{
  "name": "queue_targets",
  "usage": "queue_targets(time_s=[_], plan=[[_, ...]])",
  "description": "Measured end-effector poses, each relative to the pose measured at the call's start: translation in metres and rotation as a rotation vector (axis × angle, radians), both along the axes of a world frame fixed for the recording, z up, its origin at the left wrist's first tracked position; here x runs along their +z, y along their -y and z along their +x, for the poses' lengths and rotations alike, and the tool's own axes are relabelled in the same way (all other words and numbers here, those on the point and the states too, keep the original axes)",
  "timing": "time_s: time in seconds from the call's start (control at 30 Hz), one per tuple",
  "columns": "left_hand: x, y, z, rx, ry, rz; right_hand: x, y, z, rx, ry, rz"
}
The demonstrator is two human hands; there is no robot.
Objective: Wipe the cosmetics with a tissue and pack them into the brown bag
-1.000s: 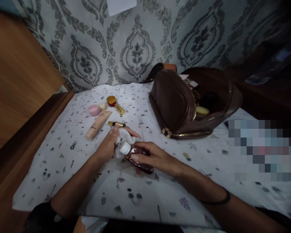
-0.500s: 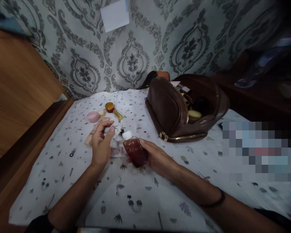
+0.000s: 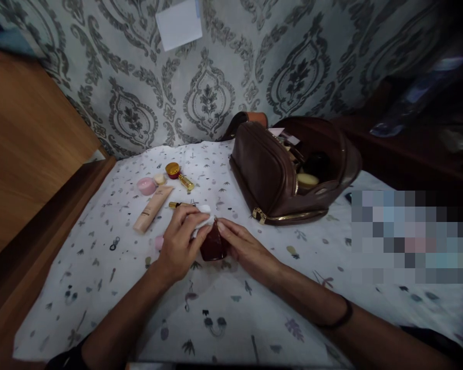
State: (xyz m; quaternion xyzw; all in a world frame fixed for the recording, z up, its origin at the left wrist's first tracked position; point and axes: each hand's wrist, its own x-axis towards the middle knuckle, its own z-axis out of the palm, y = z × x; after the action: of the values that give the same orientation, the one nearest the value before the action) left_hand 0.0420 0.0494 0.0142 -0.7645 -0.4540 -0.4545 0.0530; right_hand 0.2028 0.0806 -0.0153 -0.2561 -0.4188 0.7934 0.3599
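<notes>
A bottle of dark red liquid (image 3: 213,246) is between my two hands over the patterned white cloth (image 3: 216,298). My right hand (image 3: 247,246) grips its right side. My left hand (image 3: 183,239) has its fingers closed round something white (image 3: 204,210) at the bottle's top; whether this is a cotton pad, the cap or both I cannot tell. Left of my left hand lie a beige tube (image 3: 153,209) and, partly covered by the hand, a pink item (image 3: 159,242). Just behind the fingers a small gold item (image 3: 175,205) shows.
An open brown bag (image 3: 266,174) stands right of centre, with several items inside. A pink jar (image 3: 146,185), a small cream jar (image 3: 159,179), a red-gold jar (image 3: 173,170) and a gold vial (image 3: 185,182) sit at the back left. Wooden furniture (image 3: 34,128) borders the left.
My left hand has moved right onto the bottle's top. The bottle is more upright and its white cap is now mostly covered. The beige tube and small gold item show more.
</notes>
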Motion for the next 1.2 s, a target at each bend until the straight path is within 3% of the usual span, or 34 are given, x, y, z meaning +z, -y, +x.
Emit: queue_targets(time_s=[0.2,0.47,0.6,0.87,1.03,1.2], plan=[[0.001,0.007,0.008,-0.191,-0.118,-0.022,0.002,-0.007,0.0,-0.141,-0.054,0.009],[-0.001,0.008,0.009,-0.294,-0.14,-0.027,0.004,-0.01,0.002,-0.204,-0.013,-0.029],[-0.004,0.005,0.007,-0.244,-0.059,-0.037,0.0,-0.01,0.001,-0.201,-0.013,0.011],[-0.001,-0.005,-0.005,0.048,0.272,-0.122,0.003,-0.003,0.003,-0.05,0.013,-0.006],[-0.001,-0.008,-0.006,-0.004,0.403,-0.234,0.007,-0.002,0.004,-0.055,-0.046,-0.029],[-0.002,-0.006,-0.004,-0.082,0.382,-0.266,0.01,-0.004,0.004,-0.092,-0.121,-0.118]])
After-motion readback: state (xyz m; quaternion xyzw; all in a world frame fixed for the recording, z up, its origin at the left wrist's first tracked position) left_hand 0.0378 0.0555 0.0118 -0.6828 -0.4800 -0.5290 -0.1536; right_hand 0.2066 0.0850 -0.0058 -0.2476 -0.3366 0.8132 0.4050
